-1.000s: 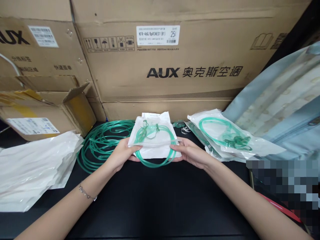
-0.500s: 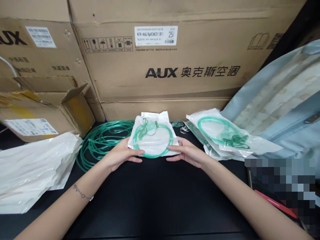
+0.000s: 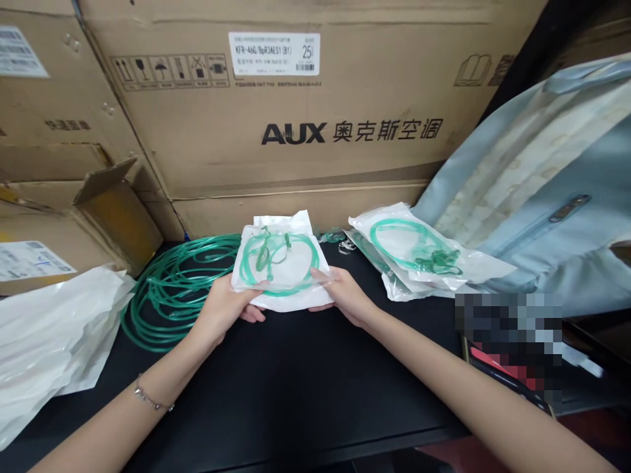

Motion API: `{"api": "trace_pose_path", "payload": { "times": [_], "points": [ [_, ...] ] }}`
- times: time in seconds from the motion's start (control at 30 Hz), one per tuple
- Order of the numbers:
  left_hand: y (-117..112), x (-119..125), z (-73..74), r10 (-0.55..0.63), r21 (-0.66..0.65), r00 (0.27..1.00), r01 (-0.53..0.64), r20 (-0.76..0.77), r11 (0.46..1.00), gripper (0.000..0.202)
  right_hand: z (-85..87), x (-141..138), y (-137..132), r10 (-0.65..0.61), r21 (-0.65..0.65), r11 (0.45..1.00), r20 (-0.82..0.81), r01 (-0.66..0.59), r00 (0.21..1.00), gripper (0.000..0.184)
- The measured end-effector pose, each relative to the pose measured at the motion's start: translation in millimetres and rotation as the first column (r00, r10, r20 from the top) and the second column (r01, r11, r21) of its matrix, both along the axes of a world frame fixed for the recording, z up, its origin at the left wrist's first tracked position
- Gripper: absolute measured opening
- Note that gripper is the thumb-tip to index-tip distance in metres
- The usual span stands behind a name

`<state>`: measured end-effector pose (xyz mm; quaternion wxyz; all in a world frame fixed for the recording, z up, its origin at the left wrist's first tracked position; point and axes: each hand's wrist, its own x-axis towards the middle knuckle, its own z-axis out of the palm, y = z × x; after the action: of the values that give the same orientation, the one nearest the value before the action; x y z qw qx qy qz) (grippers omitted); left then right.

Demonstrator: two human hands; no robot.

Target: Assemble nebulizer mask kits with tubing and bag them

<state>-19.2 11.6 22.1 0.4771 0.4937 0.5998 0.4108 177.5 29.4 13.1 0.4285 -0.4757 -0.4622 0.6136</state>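
A flat pouch with a white back and a clear front lies between my hands. Coiled pale green tubing and a darker green strap show through its film, with what looks like a soft clear mask. My left hand grips the pouch's near left corner, thumb above and fingers below. On the other side my right hand pinches the near right corner. The film's near edge seems to overlap both thumb tips. Similar filled pouches are stacked to the right.
Loose green tubing lies coiled on the black table at left. White pouches are piled farther left. Cardboard boxes wall off the back. A light blue bag stands right, behind a partly pixelated dark item with red.
The view has turned right, so everything sits farther left. The film's near edge has come toward me over the tubing and thumbs. Both hands keep hold of the pouch.
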Motion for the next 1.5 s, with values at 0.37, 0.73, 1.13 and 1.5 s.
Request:
{"api": "trace_pose_path", "payload": {
  "times": [0.37, 0.73, 1.13, 1.5],
  "points": [
    [-0.5, -6.1, 4.6, -0.144, 0.000, 0.982, 0.145, 0.123, 0.989, 0.049, 9.7, 9.1, 0.0, 0.160, -0.110, 0.981, 0.022, -0.157, 0.987, 0.025],
    [-0.3, 4.5, -7.3, 0.048, -0.015, 0.990, -0.047, 0.130, 0.999, 0.028, 6.0, 0.4, -4.0, 0.060, -0.087, 0.995, 0.039, -0.056, 0.997, 0.019],
    [-2.8, 5.6, -5.7, 0.036, 0.059, 0.981, -0.048, 0.191, 0.997, 0.040, 3.1, 3.2, -1.8, 0.108, -0.047, 0.994, 0.138, -0.102, 0.985, 0.015],
    [2.8, -8.0, 0.9, -0.046, -0.020, 0.955, 0.054, 0.292, 0.998, 0.041, 11.7, 10.0, -0.4, 0.301, -0.076, 0.952, 0.053, -0.297, 0.952, 0.021]
  ]
}}
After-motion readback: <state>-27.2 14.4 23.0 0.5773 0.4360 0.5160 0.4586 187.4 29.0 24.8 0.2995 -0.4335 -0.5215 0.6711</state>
